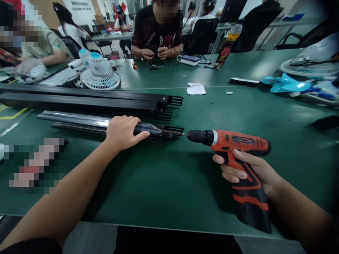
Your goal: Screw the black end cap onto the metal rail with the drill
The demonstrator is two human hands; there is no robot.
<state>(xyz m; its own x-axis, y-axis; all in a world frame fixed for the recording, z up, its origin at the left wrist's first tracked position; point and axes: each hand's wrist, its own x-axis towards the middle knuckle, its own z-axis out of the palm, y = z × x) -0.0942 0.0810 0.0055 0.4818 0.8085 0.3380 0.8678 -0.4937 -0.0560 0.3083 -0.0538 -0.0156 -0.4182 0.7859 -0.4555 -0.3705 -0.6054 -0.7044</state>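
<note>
My right hand (246, 169) grips the handle of a red and black cordless drill (238, 141), with the index finger by the trigger. The drill points left, and its thin bit reaches the slotted end (173, 131) of a long black rail. Whether the bit touches the rail is hard to tell. My left hand (123, 132) is wrapped over that long black rail (76, 118), close to its right end, pressing it on the green table. Shiny clear film seems to cover part of the rail. A second thin dark strip lies along its near side.
Behind it lie more black rails (79, 100) with slotted ends. White fan parts (100, 72) stand at the back left, blue fan blades (287, 84) at the right. White paper (196, 89) lies mid-table. Across the green table (148, 190), a person (157, 31) handles small wired parts.
</note>
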